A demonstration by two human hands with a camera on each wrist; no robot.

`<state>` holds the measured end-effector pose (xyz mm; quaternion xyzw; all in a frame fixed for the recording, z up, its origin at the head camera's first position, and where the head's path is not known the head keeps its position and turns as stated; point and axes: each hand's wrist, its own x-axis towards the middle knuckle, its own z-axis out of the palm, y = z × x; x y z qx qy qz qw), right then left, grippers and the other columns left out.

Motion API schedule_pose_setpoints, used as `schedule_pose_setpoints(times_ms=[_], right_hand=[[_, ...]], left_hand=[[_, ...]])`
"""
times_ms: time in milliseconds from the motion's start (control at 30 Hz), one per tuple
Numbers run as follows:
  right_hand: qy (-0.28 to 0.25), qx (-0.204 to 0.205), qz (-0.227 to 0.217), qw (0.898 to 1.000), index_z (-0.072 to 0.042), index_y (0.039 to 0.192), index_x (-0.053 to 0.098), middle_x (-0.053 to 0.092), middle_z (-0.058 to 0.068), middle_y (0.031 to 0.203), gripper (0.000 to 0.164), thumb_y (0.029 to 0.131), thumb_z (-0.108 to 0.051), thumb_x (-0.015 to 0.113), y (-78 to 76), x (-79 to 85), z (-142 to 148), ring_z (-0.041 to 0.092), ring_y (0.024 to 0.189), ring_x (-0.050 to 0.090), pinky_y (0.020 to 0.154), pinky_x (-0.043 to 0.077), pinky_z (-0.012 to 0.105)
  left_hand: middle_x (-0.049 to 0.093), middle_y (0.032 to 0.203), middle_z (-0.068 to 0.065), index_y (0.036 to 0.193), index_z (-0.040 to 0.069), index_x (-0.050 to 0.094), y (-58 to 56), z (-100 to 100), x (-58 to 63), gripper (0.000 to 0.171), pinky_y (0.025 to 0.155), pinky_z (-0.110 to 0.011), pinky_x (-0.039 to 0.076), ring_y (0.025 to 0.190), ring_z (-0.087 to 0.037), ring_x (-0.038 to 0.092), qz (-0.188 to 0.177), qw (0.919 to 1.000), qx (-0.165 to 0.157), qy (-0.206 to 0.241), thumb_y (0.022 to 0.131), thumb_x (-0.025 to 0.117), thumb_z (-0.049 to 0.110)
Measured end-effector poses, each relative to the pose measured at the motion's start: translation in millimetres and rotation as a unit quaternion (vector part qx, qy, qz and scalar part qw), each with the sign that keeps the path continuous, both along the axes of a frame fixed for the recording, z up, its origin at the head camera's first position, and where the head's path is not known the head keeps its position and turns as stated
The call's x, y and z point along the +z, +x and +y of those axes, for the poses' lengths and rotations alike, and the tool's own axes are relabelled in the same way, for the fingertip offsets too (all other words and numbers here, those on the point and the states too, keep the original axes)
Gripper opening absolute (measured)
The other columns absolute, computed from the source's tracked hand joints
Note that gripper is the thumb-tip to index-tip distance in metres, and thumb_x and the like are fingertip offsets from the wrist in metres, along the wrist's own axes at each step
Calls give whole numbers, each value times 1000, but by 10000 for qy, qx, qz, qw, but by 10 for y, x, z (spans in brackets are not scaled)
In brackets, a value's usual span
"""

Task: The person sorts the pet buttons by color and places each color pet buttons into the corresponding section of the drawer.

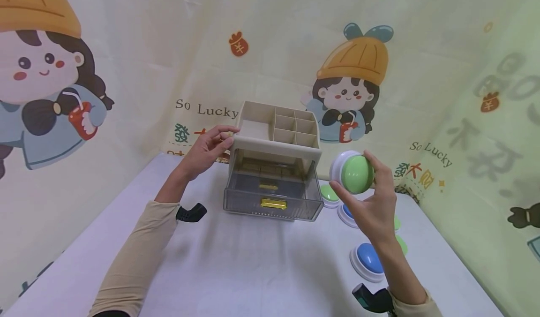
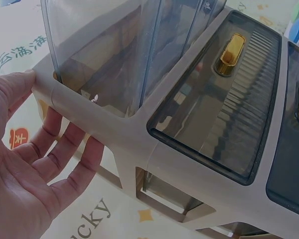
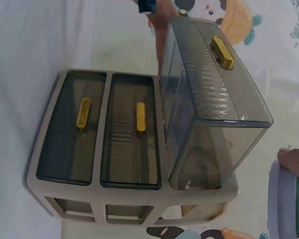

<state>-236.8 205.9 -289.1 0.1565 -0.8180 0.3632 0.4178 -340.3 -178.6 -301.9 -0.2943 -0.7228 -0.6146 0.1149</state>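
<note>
A beige desktop drawer organizer (image 1: pixel 276 143) stands on the white table, with its compartment tray on top. Its smoky clear top drawer (image 1: pixel 242 202), with a gold handle (image 1: pixel 274 204), is pulled out; two lower drawers are closed in the right wrist view. My left hand (image 1: pixel 206 149) grips the organizer's upper left corner; the left wrist view shows the thumb (image 2: pixel 21 82) on the front frame and the other fingers curled round the side. My right hand (image 1: pixel 377 214) holds a green-domed push button (image 1: pixel 357 174) with a white base up in the air, right of the drawer, between thumb and fingers.
To the right on the table lie several more push buttons: a large blue one (image 1: pixel 370 258) in front, another blue one (image 1: pixel 346 216) and a green one (image 1: pixel 329 193) by the organizer. A printed cloth backdrop (image 1: pixel 274 73) hangs close behind the organizer.
</note>
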Motion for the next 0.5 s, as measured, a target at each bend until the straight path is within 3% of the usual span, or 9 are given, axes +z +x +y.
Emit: schedule_pose_setpoints(times_ms=[367,500], right_hand=[[-41,358,23,9993,-22,154,45,49,5,150,90,77,-15,91,-15,57,-129,22,130,50,93,45,16],[-75,425,-4,9991,-22,153,46,49,3,150,89,77,-17,91,-26,79,-189,21,133,49,97,48,25]], left_hand=[[58,112,-12,142,11,55,-8,-8,-13,36,84,-32,58,105,-26,61,7,10000,13,19,106,57,17],[58,112,-12,142,11,55,-6,1,-8,36,84,-32,58,105,-26,61,5,10000,-4,29,106,56,17]])
